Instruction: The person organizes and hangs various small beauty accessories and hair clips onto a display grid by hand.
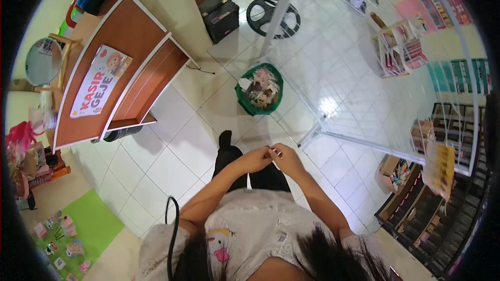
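In front of my body, above my dark-trousered legs, both hands meet at the fingertips. My left hand (254,160) is closed, with its fingers bent in against the other hand. My right hand (289,161) is closed too, its fingers curled toward the left one. A small dark spot shows where the fingers touch, too small to name. Whatever lies between the fingers, if anything, is hidden. Beyond my hands, a trash bin (241,105) lined with a green bag stands on the tiled floor, full of paper and plastic scraps.
A brown cashier counter (143,36) with a sign stands at left. Ahead are a black box (219,16) and a standing fan (274,18). A white metal rack frame (364,144) rises at right, near a dark shelf (442,218) of goods. White tiles (172,135) cover the floor.
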Demonstrator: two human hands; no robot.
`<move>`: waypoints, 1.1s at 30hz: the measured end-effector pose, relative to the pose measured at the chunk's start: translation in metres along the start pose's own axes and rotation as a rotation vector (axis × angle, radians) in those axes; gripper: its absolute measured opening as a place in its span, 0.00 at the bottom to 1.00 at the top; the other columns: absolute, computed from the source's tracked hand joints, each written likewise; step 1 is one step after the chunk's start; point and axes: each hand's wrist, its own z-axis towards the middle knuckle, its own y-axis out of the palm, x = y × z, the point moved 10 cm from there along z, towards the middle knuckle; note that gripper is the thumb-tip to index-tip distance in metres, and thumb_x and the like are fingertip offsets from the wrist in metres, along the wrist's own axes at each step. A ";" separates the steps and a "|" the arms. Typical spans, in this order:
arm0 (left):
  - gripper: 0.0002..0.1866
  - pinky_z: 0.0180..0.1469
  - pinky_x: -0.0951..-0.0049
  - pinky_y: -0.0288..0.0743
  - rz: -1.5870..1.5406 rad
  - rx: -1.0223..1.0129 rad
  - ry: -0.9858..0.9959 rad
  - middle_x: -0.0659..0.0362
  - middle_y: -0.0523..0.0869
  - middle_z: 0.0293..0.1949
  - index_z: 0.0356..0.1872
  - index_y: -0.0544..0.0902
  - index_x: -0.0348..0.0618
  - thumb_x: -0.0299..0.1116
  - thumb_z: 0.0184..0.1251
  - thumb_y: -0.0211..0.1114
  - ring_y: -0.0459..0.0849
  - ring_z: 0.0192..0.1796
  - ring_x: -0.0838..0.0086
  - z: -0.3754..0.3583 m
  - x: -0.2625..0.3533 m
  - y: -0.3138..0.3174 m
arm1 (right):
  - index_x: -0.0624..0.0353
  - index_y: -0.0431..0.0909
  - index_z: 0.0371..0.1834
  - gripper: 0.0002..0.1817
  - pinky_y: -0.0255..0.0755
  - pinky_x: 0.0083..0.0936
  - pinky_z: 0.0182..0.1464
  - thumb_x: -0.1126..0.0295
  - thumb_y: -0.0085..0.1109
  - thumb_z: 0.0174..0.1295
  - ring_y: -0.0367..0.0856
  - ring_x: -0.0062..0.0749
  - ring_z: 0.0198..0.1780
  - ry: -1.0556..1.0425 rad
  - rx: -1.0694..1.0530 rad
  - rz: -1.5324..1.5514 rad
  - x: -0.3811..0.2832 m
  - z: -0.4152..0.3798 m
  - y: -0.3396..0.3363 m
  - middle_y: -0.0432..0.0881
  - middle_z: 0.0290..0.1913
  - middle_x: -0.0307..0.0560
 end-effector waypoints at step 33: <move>0.15 0.54 0.74 0.69 -0.756 0.526 -0.151 0.56 0.81 0.45 0.53 0.73 0.38 0.36 0.71 0.53 0.78 0.47 0.74 -0.013 -0.299 -0.189 | 0.67 0.77 0.36 0.17 0.71 0.24 0.31 0.59 0.60 0.61 0.76 0.24 0.29 0.271 0.661 0.355 0.144 0.307 0.085 0.79 0.29 0.45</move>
